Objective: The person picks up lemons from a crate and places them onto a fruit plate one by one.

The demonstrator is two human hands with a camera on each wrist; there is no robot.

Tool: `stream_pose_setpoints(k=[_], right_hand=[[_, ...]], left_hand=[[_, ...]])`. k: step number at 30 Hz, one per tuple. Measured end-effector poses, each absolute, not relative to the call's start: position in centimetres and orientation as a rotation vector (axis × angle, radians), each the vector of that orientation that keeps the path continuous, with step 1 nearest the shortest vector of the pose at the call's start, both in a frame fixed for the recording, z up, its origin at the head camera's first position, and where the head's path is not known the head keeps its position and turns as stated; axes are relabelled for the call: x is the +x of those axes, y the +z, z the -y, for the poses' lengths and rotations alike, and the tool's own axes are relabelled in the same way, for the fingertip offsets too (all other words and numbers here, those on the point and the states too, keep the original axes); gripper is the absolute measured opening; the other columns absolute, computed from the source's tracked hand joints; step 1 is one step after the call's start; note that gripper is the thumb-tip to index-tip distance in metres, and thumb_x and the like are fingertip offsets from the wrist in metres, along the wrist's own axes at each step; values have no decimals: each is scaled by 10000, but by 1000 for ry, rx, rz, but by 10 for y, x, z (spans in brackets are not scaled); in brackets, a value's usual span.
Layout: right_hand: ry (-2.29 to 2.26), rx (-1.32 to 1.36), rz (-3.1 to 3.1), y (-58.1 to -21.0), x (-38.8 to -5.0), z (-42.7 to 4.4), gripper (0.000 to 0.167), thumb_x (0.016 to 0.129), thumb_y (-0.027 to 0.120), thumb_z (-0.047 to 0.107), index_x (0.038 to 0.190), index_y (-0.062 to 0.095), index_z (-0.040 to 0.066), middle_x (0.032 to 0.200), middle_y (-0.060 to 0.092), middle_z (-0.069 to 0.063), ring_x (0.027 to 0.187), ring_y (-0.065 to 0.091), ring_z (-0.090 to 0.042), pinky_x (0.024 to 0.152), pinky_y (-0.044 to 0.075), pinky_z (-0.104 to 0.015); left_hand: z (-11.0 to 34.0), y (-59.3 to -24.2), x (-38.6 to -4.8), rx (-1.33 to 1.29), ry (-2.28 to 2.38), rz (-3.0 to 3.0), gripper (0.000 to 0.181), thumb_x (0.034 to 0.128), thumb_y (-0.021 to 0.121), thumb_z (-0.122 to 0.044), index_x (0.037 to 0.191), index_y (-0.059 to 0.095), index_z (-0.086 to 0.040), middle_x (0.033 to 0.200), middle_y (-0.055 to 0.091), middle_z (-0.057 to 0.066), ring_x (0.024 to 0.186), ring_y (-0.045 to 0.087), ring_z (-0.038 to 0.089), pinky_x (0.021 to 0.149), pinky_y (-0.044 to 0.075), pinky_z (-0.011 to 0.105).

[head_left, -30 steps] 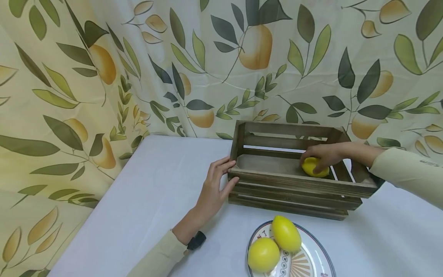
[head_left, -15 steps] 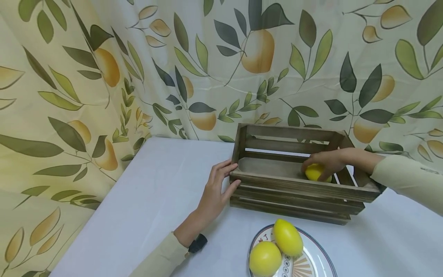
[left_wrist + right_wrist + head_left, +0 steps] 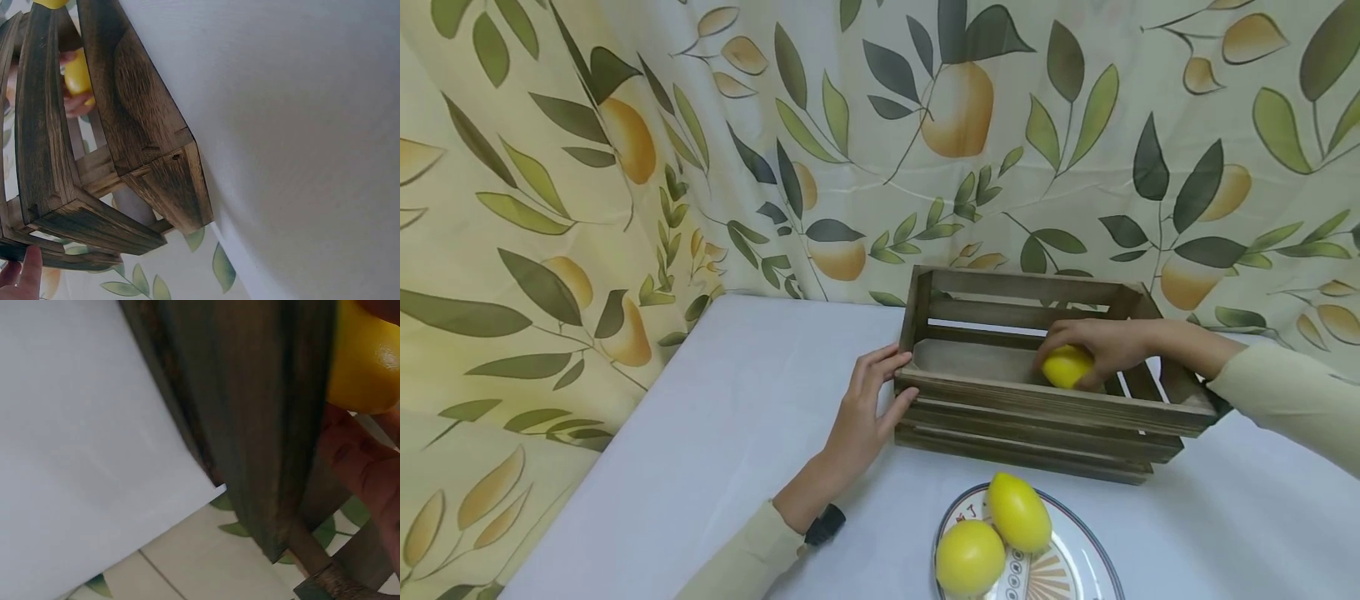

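Note:
A slatted wooden crate (image 3: 1037, 408) stands on the white table. Inside its right part, my right hand (image 3: 1101, 346) grips a yellow lemon (image 3: 1066, 367), with fingers and thumb on either side of it. The right wrist view shows that lemon (image 3: 365, 362) close by, partly cut off by the frame. My left hand (image 3: 859, 417) holds the crate's left end, fingers on the top rim and thumb on the front slat. Through the slats, the left wrist view shows the lemon (image 3: 77, 74) between the right hand's fingers.
In front of the crate, a patterned round plate (image 3: 1086, 546) bears two more lemons (image 3: 970, 557), which lie side by side. A curtain (image 3: 865, 100) printed with fruit and leaves hangs behind and to the left of the table (image 3: 715, 433).
The lemon in my right hand has shifted slightly left within the crate and turned somewhat. My left hand stays on the crate's left end. The whole view has moved slightly.

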State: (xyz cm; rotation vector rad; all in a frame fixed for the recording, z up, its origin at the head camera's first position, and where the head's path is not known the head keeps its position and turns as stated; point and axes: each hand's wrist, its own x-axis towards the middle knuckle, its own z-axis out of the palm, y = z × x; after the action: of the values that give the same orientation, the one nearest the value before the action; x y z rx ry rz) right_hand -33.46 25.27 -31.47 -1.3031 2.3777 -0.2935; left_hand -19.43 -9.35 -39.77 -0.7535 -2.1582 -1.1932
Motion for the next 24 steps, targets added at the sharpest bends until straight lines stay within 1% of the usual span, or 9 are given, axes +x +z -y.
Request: stream_pose_setpoints(k=[2,5,13,18,24], right_hand=[[-329,-1337,-2401,-313,-332,-253,486,742,822,143,1196,653,108,1179,532,-34,980,494,-160,789,503,-251],[-392,-1360,-2417,-308,-326,-254,490,738,822,137,1197,652,114,1182,529,-36,975,488,-144,783,512,-247],[-562,-1457,-2426,-295,-315,-261,501,747,815,100,1209,622,101,1167,527,-57,935,483,-88,704,557,-241],[-667,-1507,-2413,-281,-308,-264,533,765,806,67,1251,604,146,1186,514,-45,927,516,-96,705,568,-248],[-708,-1554,-2444,-260,-296,-263,586,765,801,27,1291,587,168,1224,500,-13,943,519,-110,709,575,-239]], left_hand=[[94,-396,-195,-757,-1186,2154,447,934,645,-45,1345,468,-40,1396,392,165,1244,510,270,1037,479,284],[93,-395,-194,-757,-1185,2148,445,932,647,-41,1342,473,-36,1391,396,169,1244,508,275,1035,482,290],[92,-397,-192,-756,-1216,2135,439,931,651,-45,1336,482,-34,1388,403,169,1241,510,282,1029,491,313],[91,-398,-191,-755,-1208,2132,445,927,655,-40,1336,480,-36,1383,407,170,1242,507,287,1021,498,323],[91,-396,-192,-746,-1205,2142,441,934,648,-49,1340,478,-40,1382,412,162,1262,496,273,1031,490,321]])
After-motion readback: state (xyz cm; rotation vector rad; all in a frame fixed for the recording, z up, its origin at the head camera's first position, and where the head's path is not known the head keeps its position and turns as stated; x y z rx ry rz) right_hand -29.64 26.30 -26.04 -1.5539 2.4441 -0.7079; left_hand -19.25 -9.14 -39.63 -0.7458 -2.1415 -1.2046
